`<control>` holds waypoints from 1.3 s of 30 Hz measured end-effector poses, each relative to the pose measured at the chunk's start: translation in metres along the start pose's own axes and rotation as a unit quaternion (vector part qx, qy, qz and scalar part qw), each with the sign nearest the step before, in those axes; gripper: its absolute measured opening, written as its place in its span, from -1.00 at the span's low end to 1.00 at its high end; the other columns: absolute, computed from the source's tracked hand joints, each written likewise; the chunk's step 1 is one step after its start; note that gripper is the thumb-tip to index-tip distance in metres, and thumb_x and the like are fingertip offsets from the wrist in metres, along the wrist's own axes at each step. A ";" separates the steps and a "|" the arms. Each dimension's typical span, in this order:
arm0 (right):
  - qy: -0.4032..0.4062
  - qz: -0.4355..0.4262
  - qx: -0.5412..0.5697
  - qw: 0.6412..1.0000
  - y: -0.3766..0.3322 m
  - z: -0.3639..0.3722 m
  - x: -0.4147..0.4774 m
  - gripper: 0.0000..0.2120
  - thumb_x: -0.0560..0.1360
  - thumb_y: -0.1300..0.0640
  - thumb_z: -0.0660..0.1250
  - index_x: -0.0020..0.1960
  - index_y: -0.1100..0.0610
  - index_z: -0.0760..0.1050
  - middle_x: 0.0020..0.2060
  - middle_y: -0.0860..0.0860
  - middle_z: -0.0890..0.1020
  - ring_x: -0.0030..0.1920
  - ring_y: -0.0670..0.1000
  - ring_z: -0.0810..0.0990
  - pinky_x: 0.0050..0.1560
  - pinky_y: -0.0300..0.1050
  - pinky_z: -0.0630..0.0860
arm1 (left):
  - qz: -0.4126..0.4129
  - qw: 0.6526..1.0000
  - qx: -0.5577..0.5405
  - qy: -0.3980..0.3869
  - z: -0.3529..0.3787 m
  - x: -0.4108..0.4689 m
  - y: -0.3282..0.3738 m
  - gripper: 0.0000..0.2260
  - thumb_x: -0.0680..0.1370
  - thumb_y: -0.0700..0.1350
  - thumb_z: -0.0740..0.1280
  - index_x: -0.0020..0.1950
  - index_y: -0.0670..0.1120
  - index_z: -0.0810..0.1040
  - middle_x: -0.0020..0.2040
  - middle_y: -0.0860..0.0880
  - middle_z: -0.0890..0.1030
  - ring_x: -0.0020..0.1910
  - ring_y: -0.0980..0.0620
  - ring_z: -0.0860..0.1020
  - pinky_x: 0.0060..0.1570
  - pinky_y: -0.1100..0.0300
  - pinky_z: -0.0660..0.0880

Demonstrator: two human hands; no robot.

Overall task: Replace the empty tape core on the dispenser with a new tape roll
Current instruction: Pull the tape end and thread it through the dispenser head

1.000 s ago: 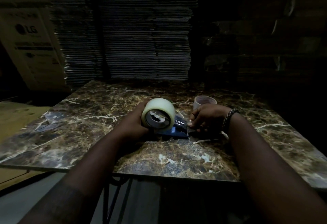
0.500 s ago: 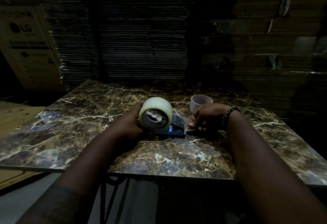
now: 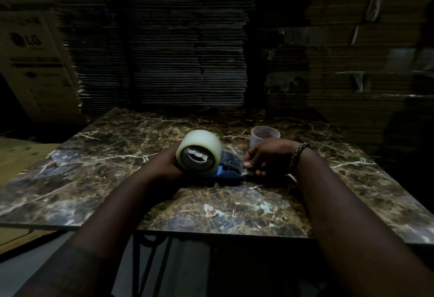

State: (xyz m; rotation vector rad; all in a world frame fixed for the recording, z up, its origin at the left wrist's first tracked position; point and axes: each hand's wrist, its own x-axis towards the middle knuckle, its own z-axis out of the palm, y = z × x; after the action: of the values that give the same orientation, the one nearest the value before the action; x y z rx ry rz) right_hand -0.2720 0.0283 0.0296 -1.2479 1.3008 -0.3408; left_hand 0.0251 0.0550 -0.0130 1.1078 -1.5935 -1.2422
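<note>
A fat pale tape roll (image 3: pixel 199 150) sits on the hub of the blue dispenser (image 3: pixel 229 173), which lies on the marble table (image 3: pixel 234 210). My left hand (image 3: pixel 168 164) wraps around the roll from its left side. My right hand (image 3: pixel 267 157) pinches the dispenser's right end, where a thin tape end seems to run; the detail is too dark to tell. The empty tape core (image 3: pixel 264 135), a pale ring, stands on the table just behind my right hand.
Tall stacks of flattened cardboard (image 3: pixel 183 45) rise right behind the table. A printed carton (image 3: pixel 30 62) stands at the left. A small colourful scrap (image 3: pixel 218 135) peeks out behind the roll. The table's front edge is near my forearms.
The roll and dispenser stay in the same spot between my hands. My right hand has slid slightly right along the dispenser's end. The camera has tilted a little.
</note>
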 end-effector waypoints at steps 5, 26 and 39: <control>-0.035 -0.036 -0.013 0.999 -0.003 0.008 -0.002 -0.87 0.58 0.35 0.30 -0.13 0.23 0.54 -0.40 0.03 0.62 -0.43 -0.09 0.54 -0.38 -0.27 0.48 | 0.002 1.000 0.009 -0.002 -0.003 0.003 0.000 -0.35 0.37 -0.50 0.60 0.36 -0.05 0.61 0.10 -0.04 0.79 0.07 -0.02 0.77 -0.13 0.12 0.71; -0.011 -0.192 0.143 0.971 0.000 0.017 0.007 -0.80 0.55 0.52 0.19 -0.14 0.30 0.47 -0.34 0.10 0.60 -0.30 -0.01 0.70 -0.23 -0.13 0.67 | -0.013 0.999 -0.028 0.017 0.000 -0.002 -0.005 -0.43 0.32 -0.53 0.60 0.24 -0.11 0.71 0.10 -0.15 0.79 0.06 -0.10 0.78 -0.09 0.01 0.73; 0.053 -0.272 0.048 0.960 0.004 0.023 0.025 -0.88 0.53 0.49 0.29 -0.03 0.33 0.55 -0.20 0.10 0.68 -0.22 -0.05 0.71 -0.17 -0.18 0.64 | 0.003 0.999 -0.048 0.018 0.002 -0.007 0.001 -0.45 0.36 -0.53 0.58 0.23 -0.07 0.71 0.06 -0.08 0.80 0.02 -0.03 0.78 -0.14 0.09 0.71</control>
State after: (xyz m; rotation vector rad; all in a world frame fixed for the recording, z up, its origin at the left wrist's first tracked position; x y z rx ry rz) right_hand -0.2461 0.0212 0.0080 -1.5085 0.9947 -0.8632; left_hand 0.0248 0.0619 -0.0132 1.0581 -1.4933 -1.2756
